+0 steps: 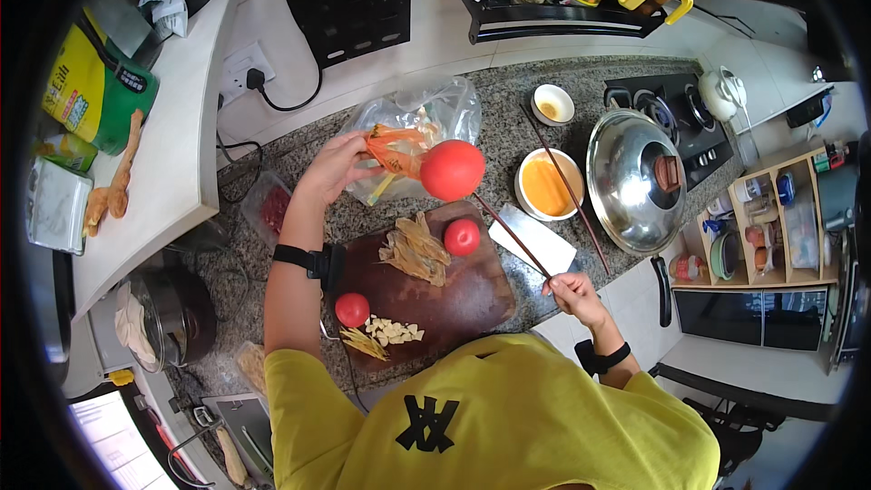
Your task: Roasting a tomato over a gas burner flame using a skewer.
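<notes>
My left hand [340, 162] grips an orange plastic bag [397, 150] above a clear plastic bag [449, 99]. My right hand [573, 296] holds a chopstick [510, 231], whose far end meets a large tomato [452, 170]; whether it pierces the tomato I cannot tell. On the dark cutting board [463, 306] lie two smaller tomatoes [462, 237], dried brownish sheets [415, 248], chopped garlic [395, 331] and yellowish strips [364, 344]. A cleaver [534, 238] rests at the board's right. Another chopstick [565, 184] lies across a bowl of beaten egg [548, 184].
A small white bowl [552, 105] stands behind the egg bowl. A domed metal wok lid [633, 184] is by the gas stove [694, 122]. Packed red meat [274, 209] lies left of the board. A pot [180, 320] and a white shelf [177, 143] are farther left.
</notes>
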`<action>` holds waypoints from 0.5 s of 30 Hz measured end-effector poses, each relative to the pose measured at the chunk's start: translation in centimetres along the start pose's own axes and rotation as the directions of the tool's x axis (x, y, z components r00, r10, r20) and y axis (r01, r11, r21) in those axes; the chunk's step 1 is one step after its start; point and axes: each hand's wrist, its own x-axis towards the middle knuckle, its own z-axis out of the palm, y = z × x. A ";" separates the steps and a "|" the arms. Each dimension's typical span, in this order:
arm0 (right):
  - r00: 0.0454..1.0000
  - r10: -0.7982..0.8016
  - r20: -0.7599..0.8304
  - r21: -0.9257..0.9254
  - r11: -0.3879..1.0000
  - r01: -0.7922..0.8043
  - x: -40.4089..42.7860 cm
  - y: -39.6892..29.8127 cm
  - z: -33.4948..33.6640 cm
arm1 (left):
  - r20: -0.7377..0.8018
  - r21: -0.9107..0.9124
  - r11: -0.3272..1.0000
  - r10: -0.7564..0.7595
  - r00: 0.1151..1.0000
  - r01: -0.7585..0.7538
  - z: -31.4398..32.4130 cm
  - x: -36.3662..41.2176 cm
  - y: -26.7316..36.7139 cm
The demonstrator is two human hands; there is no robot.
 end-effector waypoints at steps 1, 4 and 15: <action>1.000 0.000 0.003 0.031 1.000 0.000 0.1 0.1 -0.2 | -0.001 -0.002 1.000 -0.002 1.000 0.002 -0.6 0.8 -0.4; 1.000 -0.015 0.004 0.061 0.998 0.014 0.6 0.6 -0.9 | -0.141 0.195 0.981 0.018 0.990 0.010 -2.7 3.8 -2.2; 0.995 0.079 0.066 0.202 0.975 -0.091 1.8 0.0 -2.5 | 0.072 0.739 0.564 0.478 0.875 -0.369 2.8 1.9 -1.8</action>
